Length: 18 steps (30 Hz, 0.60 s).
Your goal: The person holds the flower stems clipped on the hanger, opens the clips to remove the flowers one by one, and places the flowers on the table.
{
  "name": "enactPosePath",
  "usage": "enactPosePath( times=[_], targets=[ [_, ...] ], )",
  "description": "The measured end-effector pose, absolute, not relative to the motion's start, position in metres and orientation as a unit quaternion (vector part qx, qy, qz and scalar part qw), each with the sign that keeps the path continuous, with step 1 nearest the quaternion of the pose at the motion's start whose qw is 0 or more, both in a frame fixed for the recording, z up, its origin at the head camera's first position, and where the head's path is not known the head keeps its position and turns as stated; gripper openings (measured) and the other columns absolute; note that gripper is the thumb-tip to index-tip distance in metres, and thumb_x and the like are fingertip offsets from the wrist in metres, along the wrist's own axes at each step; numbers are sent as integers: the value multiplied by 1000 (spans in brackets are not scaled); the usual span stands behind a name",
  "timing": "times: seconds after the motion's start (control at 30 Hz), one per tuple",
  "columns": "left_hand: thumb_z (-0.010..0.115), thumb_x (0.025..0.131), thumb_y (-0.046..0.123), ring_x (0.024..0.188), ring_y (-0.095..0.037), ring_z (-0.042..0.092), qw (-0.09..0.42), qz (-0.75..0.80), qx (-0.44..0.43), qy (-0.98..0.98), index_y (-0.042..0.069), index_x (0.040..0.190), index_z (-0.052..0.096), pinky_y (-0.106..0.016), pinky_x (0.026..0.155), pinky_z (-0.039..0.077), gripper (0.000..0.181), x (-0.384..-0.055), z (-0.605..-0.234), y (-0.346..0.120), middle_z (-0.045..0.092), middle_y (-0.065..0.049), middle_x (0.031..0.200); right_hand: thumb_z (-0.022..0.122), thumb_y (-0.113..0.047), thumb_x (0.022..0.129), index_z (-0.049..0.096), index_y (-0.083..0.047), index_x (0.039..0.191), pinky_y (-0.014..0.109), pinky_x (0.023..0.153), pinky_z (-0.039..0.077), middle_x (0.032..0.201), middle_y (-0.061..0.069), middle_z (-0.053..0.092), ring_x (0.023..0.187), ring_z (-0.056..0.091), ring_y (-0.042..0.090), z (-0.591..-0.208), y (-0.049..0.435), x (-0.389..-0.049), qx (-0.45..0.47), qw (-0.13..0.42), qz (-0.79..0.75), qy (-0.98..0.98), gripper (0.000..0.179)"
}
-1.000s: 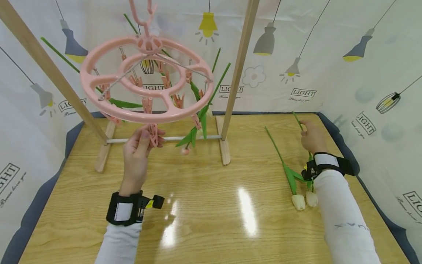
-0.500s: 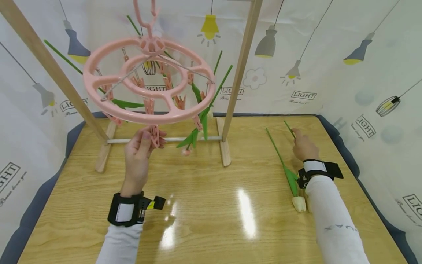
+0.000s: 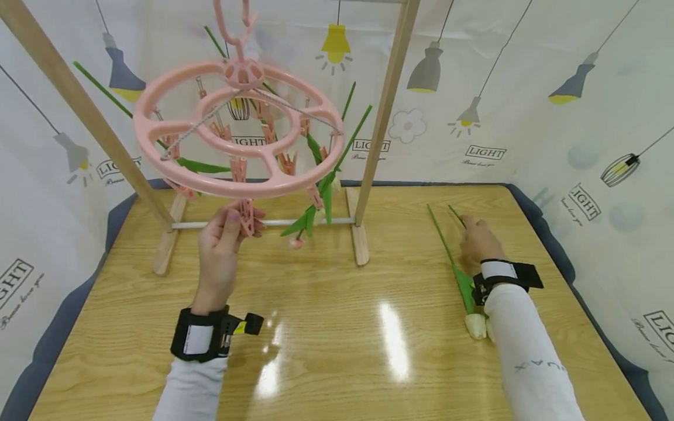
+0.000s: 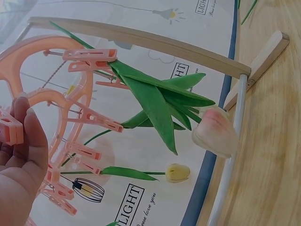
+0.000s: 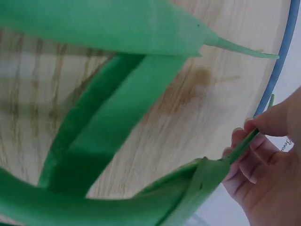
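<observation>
Below the front of a round pink clip hanger (image 3: 251, 188), my left hand (image 3: 218, 251) pinches a pink clothespin (image 3: 247, 217) between thumb and fingers. On the right side of the table, my right hand (image 3: 480, 242) pinches the green stem of an artificial tulip (image 5: 242, 147). Much of that tulip is hidden by the hand and sleeve in the head view. Beside it lies another tulip with a white bloom (image 3: 475, 326), its stem pointing away from me. Other tulips hang in clothespins on the hanger, including one with a pink-white bloom (image 4: 215, 132).
A wooden stand with slanted posts (image 3: 387, 105) carries the hanger. A white bar (image 3: 316, 221) joins its feet low over the wooden table (image 3: 326, 362). Behind the table is a lamp-patterned backdrop (image 3: 316, 146).
My right hand has moved left and slightly toward me, bringing the tulip stem closer to the other tulip. My left hand stays at the clothespin.
</observation>
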<state>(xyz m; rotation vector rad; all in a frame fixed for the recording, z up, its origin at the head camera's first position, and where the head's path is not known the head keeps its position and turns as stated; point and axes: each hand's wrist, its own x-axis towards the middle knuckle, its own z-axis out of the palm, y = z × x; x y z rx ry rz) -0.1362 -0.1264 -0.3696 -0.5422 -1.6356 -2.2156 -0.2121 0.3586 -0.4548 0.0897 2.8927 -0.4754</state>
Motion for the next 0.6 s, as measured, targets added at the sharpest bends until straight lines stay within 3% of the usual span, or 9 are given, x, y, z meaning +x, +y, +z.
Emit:
enactPosePath(
  times=[0.23, 0.43, 0.6],
  targets=[
    [43, 103, 15, 83, -12, 65, 172, -776, -191, -576, 2, 116, 63, -16, 72, 55, 27, -137, -370, -126, 71, 2, 96, 39, 4, 91, 20, 5, 149, 69, 79, 47, 130, 48, 31, 103, 48, 60, -461, 351, -212, 26, 109, -151, 982, 61],
    [43, 104, 15, 82, -12, 65, 176, -769, -185, -586, 3, 116, 63, -15, 71, 55, 26, -137, -369, -125, 71, 3, 96, 43, 7, 93, 39, 8, 140, 65, 72, 49, 121, 45, 41, 92, 52, 57, -469, 345, -206, 37, 39, -154, 987, 47],
    [43, 104, 17, 82, -12, 65, 178, -766, -177, -592, 6, 113, 64, -16, 71, 55, 25, -137, -368, -125, 71, 4, 95, 49, 8, 90, 46, 10, 135, 65, 72, 50, 115, 43, 45, 90, 54, 57, -474, 343, -204, 40, 26, -143, 989, 45]
  ],
)
